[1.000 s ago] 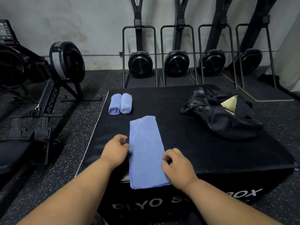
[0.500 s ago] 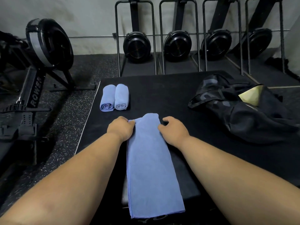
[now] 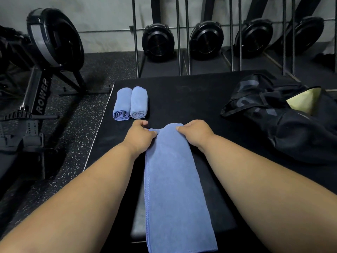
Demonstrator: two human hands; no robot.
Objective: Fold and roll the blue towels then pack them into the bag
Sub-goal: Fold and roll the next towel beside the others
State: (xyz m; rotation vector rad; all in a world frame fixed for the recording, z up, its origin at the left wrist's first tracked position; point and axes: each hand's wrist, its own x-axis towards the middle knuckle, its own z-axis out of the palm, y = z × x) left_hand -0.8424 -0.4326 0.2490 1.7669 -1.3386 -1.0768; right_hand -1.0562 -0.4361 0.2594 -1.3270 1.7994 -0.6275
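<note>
Blue folded towel [image 3: 175,179] runs lengthwise from its far end, pinched by left hand [image 3: 139,136] and right hand [image 3: 196,133], back toward the person.

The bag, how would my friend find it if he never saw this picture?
Start at the big black box with the towels on it and look at its far right side. A crumpled black bag lies there, apart from the two rolled blue towels at the far left. It is the only thing with an open mouth showing pale yellow lining inside.
</note>
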